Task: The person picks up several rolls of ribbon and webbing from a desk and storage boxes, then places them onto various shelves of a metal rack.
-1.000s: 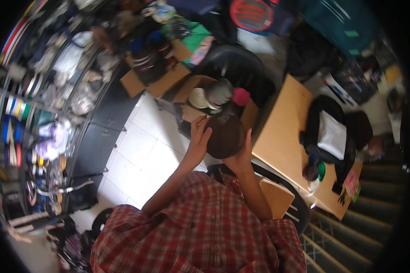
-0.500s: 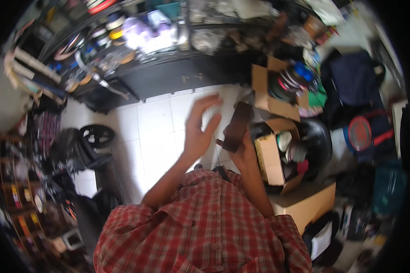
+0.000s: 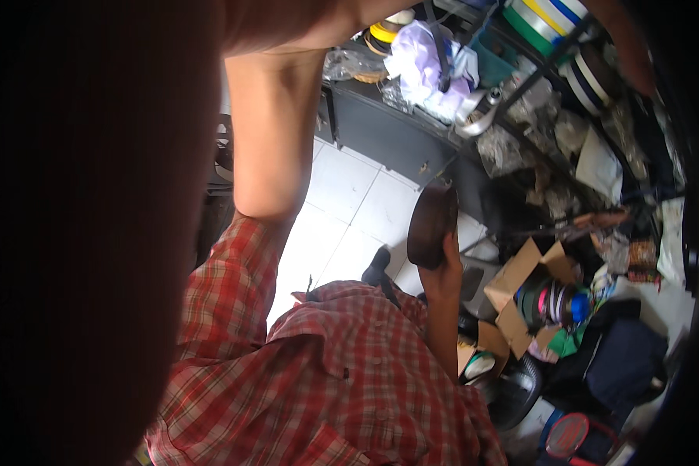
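Raised close to the camera, my left hand (image 3: 287, 27) covers the top and the whole left side of the view. Its fingers look spread, with one fingertip showing at the upper right; the rest is dark, blurred or cut off. Lower down and to the right, my right hand (image 3: 444, 272) is closed around a dark brown object (image 3: 429, 229) with a smooth face and rounded ends, held upright over the floor. What kind of thing it is cannot be made out.
White floor tiles (image 3: 342, 190) lie below. Past them runs a dark cabinet (image 3: 388, 132) under shelves with tape rolls (image 3: 547, 19) and plastic bags. To the right stand an open cardboard box (image 3: 512, 276), a dark backpack (image 3: 625, 361) and a red-rimmed racket (image 3: 568, 436).
My left hand has risen from above the floor to right before the camera. The view has turned, and my right hand still holds the brown object.
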A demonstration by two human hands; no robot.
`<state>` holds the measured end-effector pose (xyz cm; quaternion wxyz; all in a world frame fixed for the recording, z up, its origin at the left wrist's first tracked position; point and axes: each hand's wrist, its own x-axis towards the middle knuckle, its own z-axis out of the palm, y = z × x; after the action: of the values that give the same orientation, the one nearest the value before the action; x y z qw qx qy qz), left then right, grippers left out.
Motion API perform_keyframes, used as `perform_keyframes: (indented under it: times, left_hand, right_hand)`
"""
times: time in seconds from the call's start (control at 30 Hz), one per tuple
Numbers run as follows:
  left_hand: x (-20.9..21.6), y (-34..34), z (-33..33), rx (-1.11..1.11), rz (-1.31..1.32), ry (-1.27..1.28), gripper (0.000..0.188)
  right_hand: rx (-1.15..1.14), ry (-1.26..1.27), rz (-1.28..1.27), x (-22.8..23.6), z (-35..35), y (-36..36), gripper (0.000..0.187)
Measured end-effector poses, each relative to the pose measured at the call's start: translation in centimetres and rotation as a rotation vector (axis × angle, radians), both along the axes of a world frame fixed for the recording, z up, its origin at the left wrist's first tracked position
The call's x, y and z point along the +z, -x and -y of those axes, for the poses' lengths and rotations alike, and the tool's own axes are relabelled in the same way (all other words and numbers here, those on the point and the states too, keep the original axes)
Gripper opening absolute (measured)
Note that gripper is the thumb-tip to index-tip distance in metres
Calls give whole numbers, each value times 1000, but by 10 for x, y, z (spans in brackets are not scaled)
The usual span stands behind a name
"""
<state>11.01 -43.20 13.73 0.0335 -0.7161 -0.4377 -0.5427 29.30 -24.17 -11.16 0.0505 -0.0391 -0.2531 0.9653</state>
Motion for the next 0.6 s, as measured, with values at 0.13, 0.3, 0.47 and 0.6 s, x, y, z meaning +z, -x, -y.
perform_keyframes:
  times: [0.13,0.3,0.47,0.6]
  left_hand:
    - [14,42,-13,93,-45,28,100]
    - [8,109,-43,101,-63,37,111]
    - [31,181,-29,145,-114,57,122]
    - [16,257,-38,165,-140,74,131]
  right_hand:
    - [34,-87,8,14,-34,60,60]
    - [13,-125,67,14,-76,124,64]
    - [33,-185,98,31,-72,199,62]
    - [-28,-303,31,82,-68,270,58]
